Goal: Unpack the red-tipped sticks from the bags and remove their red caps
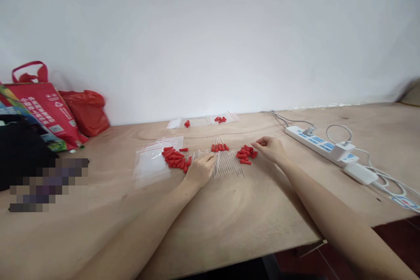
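Note:
My left hand (pixel 201 169) rests at the left end of a row of thin clear glass dropper tubes (pixel 229 165), its fingers pinched together. Whatever is between those fingertips is too small to make out. At the right edge of a small pile of red rubber bulbs (pixel 243 155), my right hand (pixel 269 148) has thumb and forefinger closed; their contents cannot be made out either. Several tubes with red bulbs fitted (pixel 219 147) lie side by side behind the row. A larger heap of red bulbs (pixel 175 157) lies left of my left hand, beside small clear pieces (pixel 197 153).
Clear zip bags (pixel 152 164) lie flat at left. Farther back, bags with tubes and red bulbs (pixel 200 121) lie near the wall. A white power strip (pixel 316 143) with plugs and cables runs along the right. Red bags (pixel 87 111) and a black bag (pixel 24 153) stand far left.

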Demonstrator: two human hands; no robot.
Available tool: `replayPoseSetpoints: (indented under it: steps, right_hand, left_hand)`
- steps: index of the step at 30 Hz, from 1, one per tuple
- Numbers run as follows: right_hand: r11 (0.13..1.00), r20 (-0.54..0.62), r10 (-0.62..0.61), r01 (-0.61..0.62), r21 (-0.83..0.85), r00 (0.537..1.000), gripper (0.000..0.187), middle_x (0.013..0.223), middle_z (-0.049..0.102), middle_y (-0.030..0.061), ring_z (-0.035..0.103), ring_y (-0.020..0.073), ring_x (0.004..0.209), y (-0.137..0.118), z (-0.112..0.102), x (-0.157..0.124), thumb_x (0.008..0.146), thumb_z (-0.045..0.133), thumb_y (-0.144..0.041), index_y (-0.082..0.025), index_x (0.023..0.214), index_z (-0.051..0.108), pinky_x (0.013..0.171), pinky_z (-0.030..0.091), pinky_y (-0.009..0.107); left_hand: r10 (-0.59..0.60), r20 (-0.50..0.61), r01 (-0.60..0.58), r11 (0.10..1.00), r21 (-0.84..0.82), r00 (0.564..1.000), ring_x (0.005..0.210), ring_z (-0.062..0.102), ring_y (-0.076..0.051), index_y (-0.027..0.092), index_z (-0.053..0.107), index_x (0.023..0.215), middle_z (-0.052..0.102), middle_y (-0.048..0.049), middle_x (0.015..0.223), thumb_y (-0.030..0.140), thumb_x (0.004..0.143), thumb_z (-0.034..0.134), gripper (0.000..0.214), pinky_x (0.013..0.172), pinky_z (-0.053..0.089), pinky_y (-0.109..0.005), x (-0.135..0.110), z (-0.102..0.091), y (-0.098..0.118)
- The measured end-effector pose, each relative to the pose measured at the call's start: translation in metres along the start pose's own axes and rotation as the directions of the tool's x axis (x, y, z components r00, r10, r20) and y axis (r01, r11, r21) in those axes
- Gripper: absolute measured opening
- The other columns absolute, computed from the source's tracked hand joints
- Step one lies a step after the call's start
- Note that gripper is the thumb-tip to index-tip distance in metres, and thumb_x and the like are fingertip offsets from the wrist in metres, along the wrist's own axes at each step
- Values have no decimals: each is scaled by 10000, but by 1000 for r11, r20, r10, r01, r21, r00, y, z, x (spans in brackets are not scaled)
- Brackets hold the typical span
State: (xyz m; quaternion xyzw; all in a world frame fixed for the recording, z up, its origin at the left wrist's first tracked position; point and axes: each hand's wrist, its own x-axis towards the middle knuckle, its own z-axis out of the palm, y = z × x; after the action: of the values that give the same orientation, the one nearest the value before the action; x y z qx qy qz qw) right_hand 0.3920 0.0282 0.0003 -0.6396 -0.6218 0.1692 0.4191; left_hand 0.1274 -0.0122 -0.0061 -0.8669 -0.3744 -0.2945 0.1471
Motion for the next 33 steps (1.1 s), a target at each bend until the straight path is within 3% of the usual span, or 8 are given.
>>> replayPoseSetpoints:
  steps: [4,11,17,21,24,33]
  right_hand:
    - [999,-19,25,-26,-30,999,249,683,669,60,596,155,616,-3,-4,-1,642,600,-396,-161,710,644,531,403,229]
    - [982,-14,100,-101,-162,995,265,697,674,64,588,171,636,5,-1,1,672,563,-403,-173,729,682,507,371,232]
    - [952,72,154,-129,-276,985,363,639,660,55,582,173,594,15,6,5,711,486,-509,-210,706,692,497,340,242]
    - [937,34,148,-129,-325,988,456,627,653,75,593,198,640,20,3,9,766,382,-536,-206,678,685,531,341,259]
    - [941,15,147,-135,-310,989,457,665,662,76,598,189,678,23,1,10,791,351,-509,-201,713,680,556,354,249]
    - [955,21,139,-129,-268,990,389,730,673,75,594,180,668,30,4,10,750,449,-500,-192,779,685,549,369,242]
  left_hand:
    - [-16,5,16,993,-114,1000,820,602,-164,149,618,816,644,-70,864,103,775,458,172,734,498,-311,2,0,9]
    - [-85,3,83,967,-241,996,859,608,-194,158,624,914,642,-83,922,173,742,532,195,751,501,-358,0,2,13]
    - [-78,27,82,970,-231,997,928,592,-228,146,609,965,627,-119,1002,286,708,587,293,792,490,-394,-2,1,16]
    - [-75,48,84,967,-242,996,983,566,-242,121,578,1024,601,-145,1064,350,715,581,384,817,478,-410,-5,-3,15]
    - [-87,26,91,963,-253,996,992,553,-235,151,585,1007,597,-118,1061,311,748,548,307,823,467,-418,-7,-6,11]
    - [-84,25,87,984,-152,996,967,514,-227,176,598,967,588,-79,1004,336,753,550,272,863,406,-417,-13,-13,7]
